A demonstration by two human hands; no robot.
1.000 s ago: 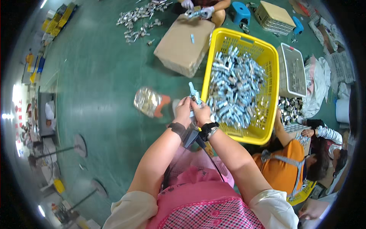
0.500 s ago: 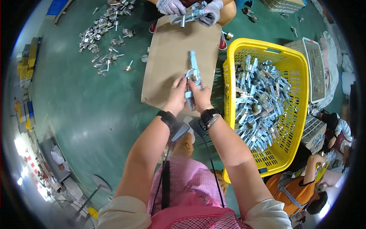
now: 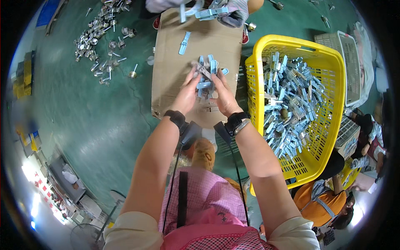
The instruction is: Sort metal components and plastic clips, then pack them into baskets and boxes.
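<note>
Over the brown cardboard sheet (image 3: 171,62), a small cluster of light-blue and silvery clip-like metal pieces (image 3: 204,84) lies between my hands. One greyish piece at its top is blurred by motion. My left hand (image 3: 186,95) is at the cluster's left side, fingers stretched and thumb near the blurred piece. On the right side my right hand (image 3: 225,98) has its fingers apart, thumb beside the pieces. Neither hand is wrapped round a piece. A single light-blue piece (image 3: 184,43) lies farther off on the cardboard.
A yellow basket (image 3: 254,87) heaped with similar pieces stands at the right. Across the cardboard, a co-worker's gloved hands (image 3: 234,13) handle blue pieces. Silvery round parts with stems (image 3: 89,43) litter the green floor at the far left. A pale crate (image 3: 349,62) stands beyond the basket.
My hands have opened and drawn apart from the pieces they were gripping. Several pieces now lie loose between them, and one single piece shows farther away. The view has shifted slightly.
</note>
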